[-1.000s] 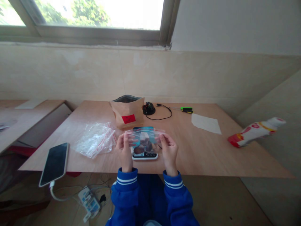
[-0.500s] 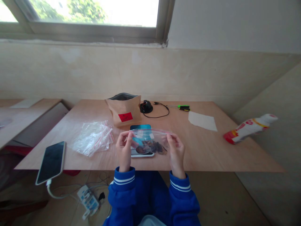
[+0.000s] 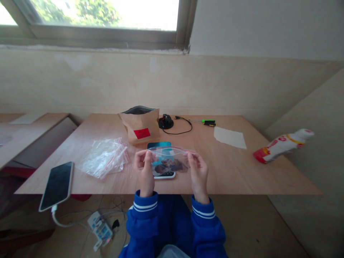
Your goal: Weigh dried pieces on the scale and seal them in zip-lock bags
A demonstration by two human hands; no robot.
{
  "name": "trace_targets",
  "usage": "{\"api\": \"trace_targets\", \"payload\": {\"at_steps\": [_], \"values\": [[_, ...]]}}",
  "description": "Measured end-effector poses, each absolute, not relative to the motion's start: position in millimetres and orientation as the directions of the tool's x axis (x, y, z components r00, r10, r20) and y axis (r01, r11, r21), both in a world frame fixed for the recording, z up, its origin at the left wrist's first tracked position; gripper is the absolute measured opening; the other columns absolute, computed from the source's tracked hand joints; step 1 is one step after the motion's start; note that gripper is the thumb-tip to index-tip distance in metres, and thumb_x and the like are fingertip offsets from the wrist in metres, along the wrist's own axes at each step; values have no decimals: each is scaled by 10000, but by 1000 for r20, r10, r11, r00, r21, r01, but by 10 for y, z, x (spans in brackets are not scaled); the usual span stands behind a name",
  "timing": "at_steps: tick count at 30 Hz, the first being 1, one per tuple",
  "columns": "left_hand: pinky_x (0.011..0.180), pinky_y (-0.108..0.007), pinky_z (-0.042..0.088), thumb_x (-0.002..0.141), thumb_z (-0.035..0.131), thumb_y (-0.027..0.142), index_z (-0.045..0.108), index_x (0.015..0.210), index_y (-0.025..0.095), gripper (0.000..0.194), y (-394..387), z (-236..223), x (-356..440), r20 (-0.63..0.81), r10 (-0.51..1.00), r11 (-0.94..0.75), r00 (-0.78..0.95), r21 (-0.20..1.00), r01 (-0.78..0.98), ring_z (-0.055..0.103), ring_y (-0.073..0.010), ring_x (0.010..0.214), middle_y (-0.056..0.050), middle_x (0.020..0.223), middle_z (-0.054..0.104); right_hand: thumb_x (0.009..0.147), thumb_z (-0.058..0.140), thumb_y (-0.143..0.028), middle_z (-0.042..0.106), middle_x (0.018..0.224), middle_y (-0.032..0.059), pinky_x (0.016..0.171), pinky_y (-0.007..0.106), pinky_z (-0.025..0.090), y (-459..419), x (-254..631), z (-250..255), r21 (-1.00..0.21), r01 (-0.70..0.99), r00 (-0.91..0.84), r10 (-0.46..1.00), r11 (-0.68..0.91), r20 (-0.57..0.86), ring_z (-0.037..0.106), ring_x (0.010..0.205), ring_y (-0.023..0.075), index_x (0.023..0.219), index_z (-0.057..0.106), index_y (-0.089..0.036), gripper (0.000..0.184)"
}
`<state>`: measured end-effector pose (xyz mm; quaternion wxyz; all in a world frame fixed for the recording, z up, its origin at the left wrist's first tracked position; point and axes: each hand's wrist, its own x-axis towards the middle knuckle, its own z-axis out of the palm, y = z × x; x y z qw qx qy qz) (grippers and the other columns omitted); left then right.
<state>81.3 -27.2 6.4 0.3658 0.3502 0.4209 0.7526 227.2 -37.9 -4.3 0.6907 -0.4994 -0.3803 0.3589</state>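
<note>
A clear zip bag (image 3: 173,165) with dark brown pieces inside is stretched between my two hands, its red-lined top edge toward the wall. My left hand (image 3: 145,170) pinches the top left corner, and my right hand (image 3: 198,173) pinches the top right corner. The mouth of the bag gapes slightly between them. Under the bag lies a flat device with a blue top (image 3: 159,144) and a white front edge, partly hidden. What the dark pieces are, I cannot make out for certain.
A brown paper pouch (image 3: 142,125) with a red label stands open behind. Left lie several clear zip bags (image 3: 104,157) and a phone (image 3: 57,186) on a cable, overhanging the edge. Beyond are a black device (image 3: 166,122), screwdrivers (image 3: 209,123), paper (image 3: 230,138) and a bottle (image 3: 282,146).
My hands have come slightly closer together, and the bag's top edge now bows apart more. The whole view has shifted a little.
</note>
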Motion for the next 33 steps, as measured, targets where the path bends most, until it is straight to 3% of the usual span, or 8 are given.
{"api": "trace_targets", "payload": {"at_steps": [7, 11, 16, 22, 26, 33], "values": [[626, -199, 471, 845, 631, 410, 602, 878, 195, 220, -263, 32, 770, 175, 893, -320, -415, 895, -312, 579, -88, 641, 30, 723, 615, 804, 664, -428, 716, 763, 37, 734, 289, 526, -385, 2230, -29, -968, -60, 452, 871, 242, 190, 662, 739, 160, 795, 681, -166, 263], [644, -209, 462, 846, 627, 422, 637, 845, 182, 240, -274, -11, 662, 205, 926, -270, -317, 947, -176, 591, -103, 654, 19, 682, 629, 802, 658, -435, 705, 715, 32, 653, 260, 512, -415, 2235, 8, -974, -3, 489, 850, 227, 197, 640, 668, 144, 764, 664, -158, 279], [690, -223, 465, 842, 637, 402, 632, 774, 173, 239, -305, 29, 594, 277, 895, -300, -350, 954, -12, 593, -109, 674, 14, 672, 630, 800, 653, -432, 695, 687, 30, 651, 263, 514, -431, 2209, 46, -969, 48, 512, 827, 242, 231, 639, 660, 147, 763, 658, -153, 281], [651, -217, 451, 881, 578, 425, 571, 749, 173, 284, -303, 77, 694, 290, 856, -332, -428, 943, -25, 556, -100, 651, 18, 681, 578, 808, 629, -464, 698, 689, 36, 649, 273, 532, -371, 2147, 7, -973, 11, 454, 866, 229, 209, 657, 668, 156, 739, 646, -163, 309], [642, -211, 446, 892, 561, 429, 552, 754, 180, 285, -304, 62, 746, 278, 855, -338, -437, 939, -64, 549, -99, 652, 22, 675, 568, 742, 714, -443, 734, 780, 52, 704, 298, 553, -338, 2116, -52, -980, -73, 372, 917, 187, 147, 685, 736, 176, 813, 693, -164, 289], [647, -218, 443, 897, 554, 431, 538, 780, 186, 272, -307, 35, 683, 288, 860, -348, -421, 935, -70, 548, -100, 633, 29, 650, 564, 701, 768, -391, 728, 732, 22, 697, 274, 542, -348, 2119, -112, -967, -171, 392, 913, 189, 109, 672, 703, 151, 766, 715, -179, 228]]}}
